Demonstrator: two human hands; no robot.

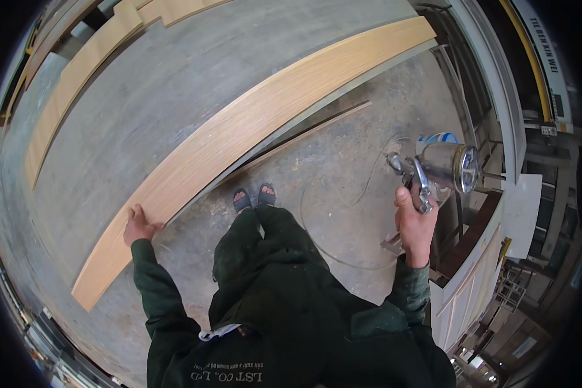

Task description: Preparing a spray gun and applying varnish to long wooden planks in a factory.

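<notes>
A long, light wooden board (239,136) runs from the lower left to the upper right in front of me. My left hand (140,225) grips its near edge close to the left end, thumb and fingers bent round it. On the right, my right hand (416,223) is wrapped round the handle of a metal spray gun (418,174). The gun's shiny cup (456,167) sticks out to the right, and its nozzle end points left, apart from the board.
A thin hose (317,242) loops over the concrete floor (343,168). Behind the gun stands a blue and white bucket (441,138). More boards (87,81) lie at the upper left. A narrow strip (304,134) lies beyond my sandalled feet. Panels (465,284) stand at the right.
</notes>
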